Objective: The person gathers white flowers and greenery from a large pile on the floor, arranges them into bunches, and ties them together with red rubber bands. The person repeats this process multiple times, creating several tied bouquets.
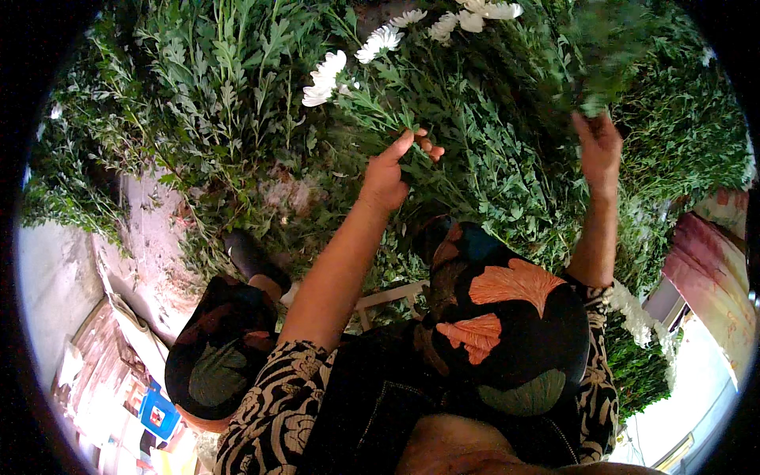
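My left hand (395,166) grips the leafy stems of several white chrysanthemums (325,80) between thumb and fingers; their blooms point up and to the left. My right hand (598,139) is raised at the right beside a motion-blurred leafy green stem (599,65); the blur hides how the fingers meet it. More white blooms (472,15) lie at the top centre. Long cut leafy stems (231,77) cover the floor in front of me and on both sides.
My dark shoe (252,252) rests among fallen leaves, left of my knees. A pale wooden frame (392,297) shows between my legs. More white flowers (632,314) stand behind my right arm, near a pink and yellow cloth (706,285). A blue plastic object (159,412) lies at lower left.
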`<state>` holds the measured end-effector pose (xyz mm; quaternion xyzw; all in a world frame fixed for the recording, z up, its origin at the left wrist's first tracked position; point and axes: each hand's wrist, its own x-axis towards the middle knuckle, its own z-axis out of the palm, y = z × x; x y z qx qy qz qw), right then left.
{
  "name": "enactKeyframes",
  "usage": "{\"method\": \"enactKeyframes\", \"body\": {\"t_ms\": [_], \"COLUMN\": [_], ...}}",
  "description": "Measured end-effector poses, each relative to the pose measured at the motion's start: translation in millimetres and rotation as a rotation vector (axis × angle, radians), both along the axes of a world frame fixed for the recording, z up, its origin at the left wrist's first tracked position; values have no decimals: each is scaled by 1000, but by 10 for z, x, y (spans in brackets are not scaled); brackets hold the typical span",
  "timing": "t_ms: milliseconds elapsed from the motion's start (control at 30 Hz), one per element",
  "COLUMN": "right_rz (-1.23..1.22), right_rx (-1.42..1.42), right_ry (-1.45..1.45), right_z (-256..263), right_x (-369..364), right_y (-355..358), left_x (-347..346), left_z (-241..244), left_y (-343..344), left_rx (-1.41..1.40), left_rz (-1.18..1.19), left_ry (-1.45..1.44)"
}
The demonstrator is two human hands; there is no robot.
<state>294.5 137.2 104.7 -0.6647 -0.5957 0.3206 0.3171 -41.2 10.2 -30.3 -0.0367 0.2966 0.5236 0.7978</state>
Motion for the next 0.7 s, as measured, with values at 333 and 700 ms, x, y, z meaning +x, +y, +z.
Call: {"method": "enactKeyframes", "body": {"t_ms": [333,700], "right_rz": [216,148], "right_rx": [-164,-91], "right_ry": [-151,96], "right_z": [747,-1261], "right_x": [-938,-857], "right_y": [-170,-835], "left_x": [-79,-133], "left_z": [89,-108], "left_y": [-23,-59], "left_rx": [-66,-79], "left_rz": [39,53], "left_ry": [123,79]}}
